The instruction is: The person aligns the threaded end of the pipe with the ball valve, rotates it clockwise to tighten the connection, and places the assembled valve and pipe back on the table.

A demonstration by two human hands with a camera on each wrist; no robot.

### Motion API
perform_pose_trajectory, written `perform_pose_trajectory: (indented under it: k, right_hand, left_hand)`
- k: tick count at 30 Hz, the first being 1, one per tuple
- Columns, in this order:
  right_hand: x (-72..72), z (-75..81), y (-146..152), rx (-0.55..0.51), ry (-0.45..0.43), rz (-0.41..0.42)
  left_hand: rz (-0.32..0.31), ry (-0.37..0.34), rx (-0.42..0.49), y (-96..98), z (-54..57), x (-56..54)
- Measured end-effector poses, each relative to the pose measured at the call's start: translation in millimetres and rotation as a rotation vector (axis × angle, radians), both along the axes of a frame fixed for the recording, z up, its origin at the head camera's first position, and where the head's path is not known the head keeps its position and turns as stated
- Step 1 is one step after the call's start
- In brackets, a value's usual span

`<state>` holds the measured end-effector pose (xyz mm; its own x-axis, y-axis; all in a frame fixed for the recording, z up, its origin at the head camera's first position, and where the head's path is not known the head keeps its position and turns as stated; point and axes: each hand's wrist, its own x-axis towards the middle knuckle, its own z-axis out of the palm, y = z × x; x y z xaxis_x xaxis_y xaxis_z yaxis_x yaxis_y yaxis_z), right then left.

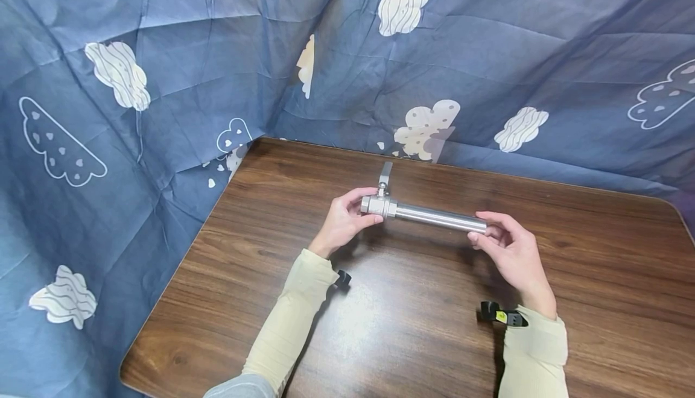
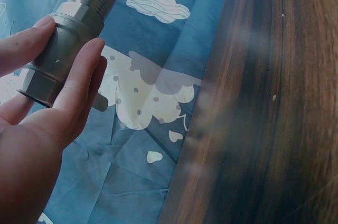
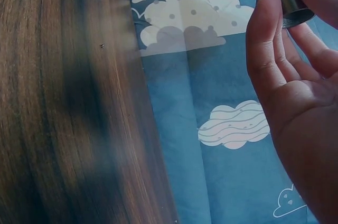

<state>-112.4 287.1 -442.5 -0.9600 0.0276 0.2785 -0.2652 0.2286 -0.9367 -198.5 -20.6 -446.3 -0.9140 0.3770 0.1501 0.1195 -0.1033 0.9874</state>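
My left hand [image 1: 345,217] grips a silver ball valve [image 1: 379,206] by its body, fingers behind and thumb in front. The valve's lever handle [image 1: 385,175] points away from me, toward the back of the table. A straight metal pipe [image 1: 440,216] runs from the valve's right end, and threads show at the joint in the left wrist view. With thumb and fingers, my right hand [image 1: 513,253] pinches the pipe's far end. In the right wrist view the pipe's open end [image 3: 297,18] shows between the fingertips. Valve and pipe are held up above the table.
A brown wood-grain table [image 1: 228,289] lies below both hands. Behind it and to the left hangs a blue curtain [image 1: 326,114] with cloud prints, meeting the table's back edge. Black wrist devices [image 1: 502,315] sit at both sleeves.
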Motion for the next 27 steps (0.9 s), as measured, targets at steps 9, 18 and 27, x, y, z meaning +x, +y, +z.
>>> perform_pose_trajectory:
  k: [9, 18, 27]
  right_hand:
    - [-0.1, -1.2, 0.9, 0.160, -0.044, -0.087]
    - [-0.1, -0.1, -1.2, 0.142, -0.017, -0.096]
    - [-2.3, 0.0, -2.3, -0.068, 0.089, 0.028]
  left_hand:
    - [0.000, 0.002, 0.013, -0.1, 1.0, 0.9]
    - [0.010, -0.004, 0.011, -0.9, -0.5, 0.4]
    - [0.005, -0.005, 0.023, -0.8, 0.4, -0.2]
